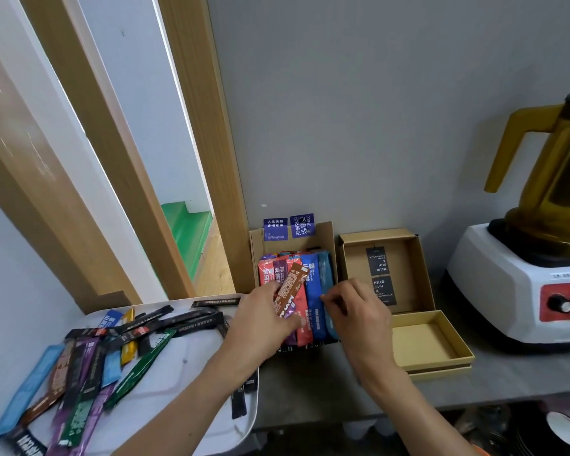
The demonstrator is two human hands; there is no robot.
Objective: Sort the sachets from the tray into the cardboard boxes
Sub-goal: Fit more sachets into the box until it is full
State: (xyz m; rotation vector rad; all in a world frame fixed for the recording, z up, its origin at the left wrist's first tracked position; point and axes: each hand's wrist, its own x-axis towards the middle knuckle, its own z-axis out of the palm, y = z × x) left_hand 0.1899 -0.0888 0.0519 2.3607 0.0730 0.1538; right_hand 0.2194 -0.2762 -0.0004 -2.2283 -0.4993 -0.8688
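The left hand [264, 319] grips a brown sachet [290, 289] between thumb and fingers and holds it slantwise over the row of sachets packed in the filled cardboard box [324, 235]. The right hand [356, 311], at 3 o'clock of the left, has curled fingers whose tips meet the edge of a light-blue sachet [327, 278] in that box. Whether they pinch it cannot be told.

Step in hand, by judgement: placing the brown sachet. The next move calls for a gap to be opened in the row and the sachet lowered into it.

Room is tight. The box walls close in at 12 and 3 o'clock, and the second cardboard box [408, 258] stands just beside. At 8 o'clock the white tray [191, 360] holds many loose sachets [79, 373]. A blender [507, 274] stands farther out at 3 o'clock, well apart.
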